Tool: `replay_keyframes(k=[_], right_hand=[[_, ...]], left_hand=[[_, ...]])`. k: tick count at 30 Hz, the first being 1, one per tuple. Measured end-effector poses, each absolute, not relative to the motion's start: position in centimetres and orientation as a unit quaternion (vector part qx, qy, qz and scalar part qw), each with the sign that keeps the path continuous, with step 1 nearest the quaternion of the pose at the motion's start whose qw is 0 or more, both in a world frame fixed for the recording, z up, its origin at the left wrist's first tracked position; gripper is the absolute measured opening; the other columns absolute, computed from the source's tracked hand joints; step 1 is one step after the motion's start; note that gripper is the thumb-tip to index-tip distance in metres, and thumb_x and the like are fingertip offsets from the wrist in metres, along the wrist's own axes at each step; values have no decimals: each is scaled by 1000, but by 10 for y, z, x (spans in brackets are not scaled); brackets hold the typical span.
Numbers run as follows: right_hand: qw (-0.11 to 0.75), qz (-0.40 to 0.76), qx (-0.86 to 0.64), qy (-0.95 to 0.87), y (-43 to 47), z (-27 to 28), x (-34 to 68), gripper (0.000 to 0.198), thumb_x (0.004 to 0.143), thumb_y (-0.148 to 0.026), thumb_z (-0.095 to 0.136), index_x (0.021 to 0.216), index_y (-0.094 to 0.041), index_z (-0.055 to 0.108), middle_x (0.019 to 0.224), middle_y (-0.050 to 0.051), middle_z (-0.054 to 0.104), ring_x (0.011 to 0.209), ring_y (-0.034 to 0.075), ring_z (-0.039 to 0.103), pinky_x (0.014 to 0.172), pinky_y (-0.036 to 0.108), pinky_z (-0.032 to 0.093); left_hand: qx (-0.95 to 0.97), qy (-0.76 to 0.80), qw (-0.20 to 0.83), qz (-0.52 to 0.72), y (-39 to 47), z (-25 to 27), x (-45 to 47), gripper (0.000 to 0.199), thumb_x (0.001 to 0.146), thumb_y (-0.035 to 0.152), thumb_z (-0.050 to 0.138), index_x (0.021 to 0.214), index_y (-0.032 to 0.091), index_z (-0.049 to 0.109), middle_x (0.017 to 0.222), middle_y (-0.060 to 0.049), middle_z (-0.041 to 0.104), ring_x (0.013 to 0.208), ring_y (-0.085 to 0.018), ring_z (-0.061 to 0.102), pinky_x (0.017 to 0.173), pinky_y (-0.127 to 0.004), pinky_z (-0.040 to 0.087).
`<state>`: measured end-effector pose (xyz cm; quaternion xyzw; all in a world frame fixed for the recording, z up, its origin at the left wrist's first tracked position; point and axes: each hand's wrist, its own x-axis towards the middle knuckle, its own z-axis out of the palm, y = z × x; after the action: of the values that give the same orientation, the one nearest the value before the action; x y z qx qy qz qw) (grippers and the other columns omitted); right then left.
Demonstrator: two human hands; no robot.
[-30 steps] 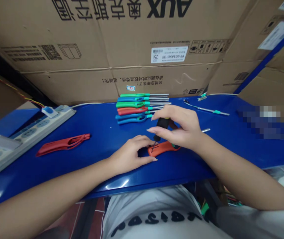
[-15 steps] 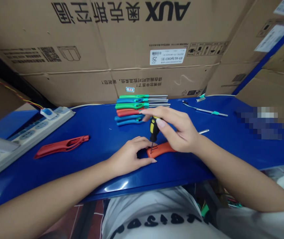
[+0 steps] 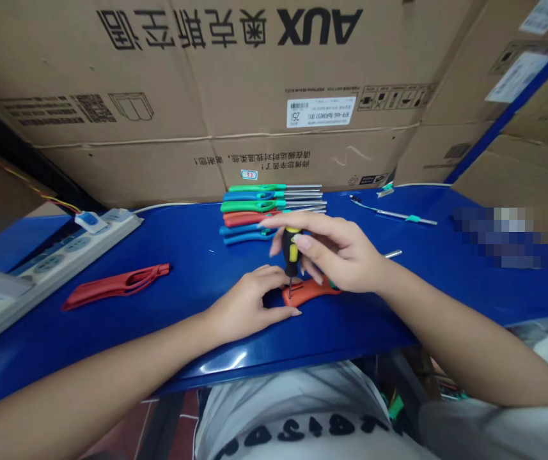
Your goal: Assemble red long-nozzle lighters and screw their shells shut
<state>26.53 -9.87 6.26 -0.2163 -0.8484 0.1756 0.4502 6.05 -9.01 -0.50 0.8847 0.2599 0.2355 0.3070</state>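
Note:
On the blue table lies an orange long-reach lighter (image 3: 309, 293), its metal tube (image 3: 393, 254) emerging beyond my right hand. My left hand (image 3: 249, 300) grips the near-left end of its handle between thumb and fingers. A short black and yellow screwdriver (image 3: 292, 255) stands nearly upright, its tip at a hole in that end. The thumb and fingers of my right hand (image 3: 343, 252) are closed around the screwdriver, with the index finger stretched over its top. My right hand hides part of the lighter's far end.
Several green, blue and red lighters (image 3: 249, 206) lie stacked side by side at the back. A red handle shell (image 3: 117, 286) lies at left, near a white power strip (image 3: 53, 262). A thin metal rod with wire (image 3: 401, 216) is at back right. A cardboard box (image 3: 235, 83) stands behind.
The screwdriver has gone from slightly tilted to more upright, and my right fingers have shifted around its handle. My left hand stays on the orange lighter. The view has moved slightly.

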Motion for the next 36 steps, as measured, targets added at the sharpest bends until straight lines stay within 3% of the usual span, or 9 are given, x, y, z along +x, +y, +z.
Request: replay_keyframes(k=[5, 9, 11, 17, 20, 24, 27, 33, 36], right_hand=[[505, 19, -222, -834, -96, 59, 266, 13, 88, -28, 72, 94, -17, 67, 82, 1, 70, 70, 11, 60, 70, 23, 51], [464, 119, -221, -850, -99, 60, 266, 29, 103, -21, 42, 125, -16, 60, 107, 7, 72, 95, 13, 68, 87, 28, 54], [444, 188, -219, -848, -100, 62, 266, 34, 105, -20, 36, 133, -15, 56, 110, 7, 71, 95, 11, 69, 86, 26, 55], [493, 22, -214, -843, -95, 58, 268, 14, 90, -28, 70, 98, -17, 67, 87, 2, 73, 72, 10, 65, 73, 22, 54], [482, 13, -208, -851, -97, 57, 268, 15, 96, -23, 59, 107, -16, 66, 93, 4, 75, 81, 12, 68, 79, 24, 55], [452, 157, -214, -852, -100, 61, 267, 35, 103, -17, 38, 132, -15, 56, 117, 9, 71, 99, 12, 69, 89, 27, 56], [461, 160, -212, -847, -99, 64, 264, 26, 100, -20, 49, 122, -15, 63, 110, 7, 74, 89, 11, 69, 84, 25, 57], [495, 12, -202, -845, -97, 59, 259, 15, 91, -31, 69, 96, -17, 66, 83, 2, 74, 70, 10, 64, 73, 22, 55], [491, -23, -209, -845, -97, 57, 260, 19, 96, -33, 62, 102, -16, 67, 88, 4, 74, 78, 12, 67, 74, 24, 55]], left_hand=[[886, 259, 307, 232, -89, -7, 60, 37, 83, 36, 79, 115, 19, 69, 110, -8, 71, 105, -24, 65, 96, -39, 51], [889, 256, 301, 233, -90, -4, 60, 40, 85, 36, 77, 119, 19, 68, 110, -7, 71, 102, -23, 65, 95, -37, 52], [890, 258, 297, 232, -90, -4, 60, 41, 85, 36, 77, 122, 19, 68, 108, -6, 71, 100, -22, 65, 93, -36, 52], [885, 265, 302, 234, -90, -6, 60, 37, 84, 34, 79, 116, 18, 70, 112, -6, 72, 106, -23, 65, 97, -37, 50], [884, 265, 305, 235, -90, -6, 60, 35, 84, 34, 78, 114, 19, 70, 112, -5, 72, 106, -23, 65, 96, -36, 51], [881, 274, 306, 232, -92, -3, 61, 32, 85, 32, 77, 115, 21, 70, 111, -4, 71, 104, -21, 65, 95, -35, 51], [880, 291, 293, 235, -95, -3, 62, 28, 85, 29, 75, 112, 22, 71, 109, -4, 72, 102, -22, 65, 92, -36, 52], [883, 303, 265, 240, -101, -6, 64, 27, 84, 20, 70, 111, 23, 71, 107, -3, 74, 103, -24, 66, 93, -38, 53], [883, 307, 265, 235, -102, -4, 65, 27, 84, 20, 69, 111, 23, 71, 111, -5, 73, 105, -25, 66, 93, -39, 53]])
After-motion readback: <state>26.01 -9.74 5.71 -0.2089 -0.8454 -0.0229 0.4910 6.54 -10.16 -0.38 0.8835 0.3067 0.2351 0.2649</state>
